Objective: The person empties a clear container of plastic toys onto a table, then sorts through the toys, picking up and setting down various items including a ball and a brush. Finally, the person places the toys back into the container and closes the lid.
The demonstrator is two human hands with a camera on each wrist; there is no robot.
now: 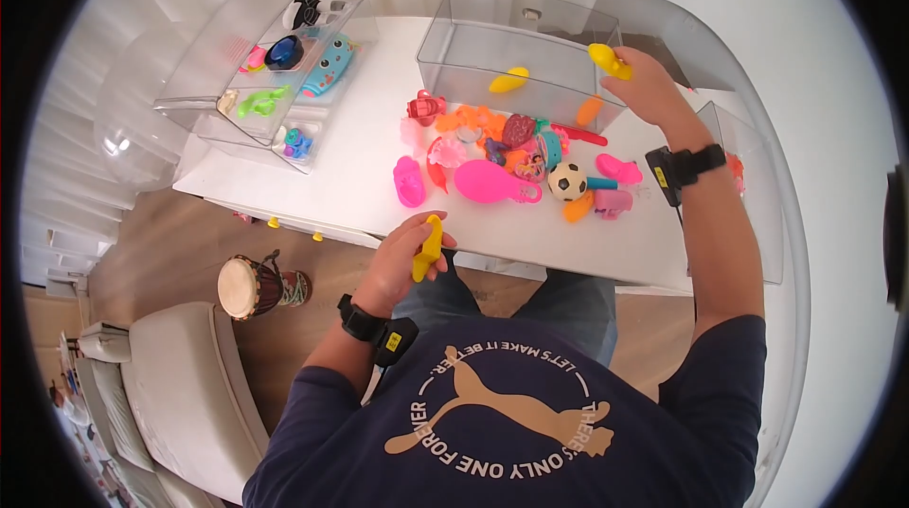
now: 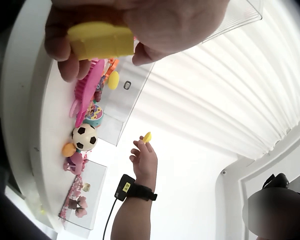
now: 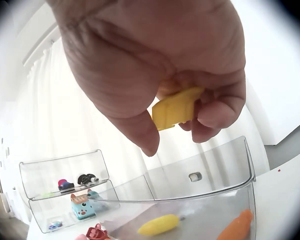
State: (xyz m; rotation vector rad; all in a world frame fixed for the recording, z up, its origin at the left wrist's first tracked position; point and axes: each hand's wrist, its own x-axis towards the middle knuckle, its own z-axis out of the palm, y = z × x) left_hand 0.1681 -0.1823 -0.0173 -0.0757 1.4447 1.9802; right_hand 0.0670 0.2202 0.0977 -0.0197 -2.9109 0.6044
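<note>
My left hand holds a yellow plastic toy piece between thumb and fingers, in front of the table's near edge. In the right wrist view, my right hand pinches another yellow toy piece with thumb and fingertips. That hand is over the right end of a clear bin. Inside the bin lie a yellow elongated toy and an orange tapered toy. Fingers partly cover both held pieces, so I cannot tell their exact kind.
Between me and the bin lie a pink hairbrush, a small soccer ball, a pink toy shoe and several other toys. A clear two-tier case stands at the left. A drum is on the floor.
</note>
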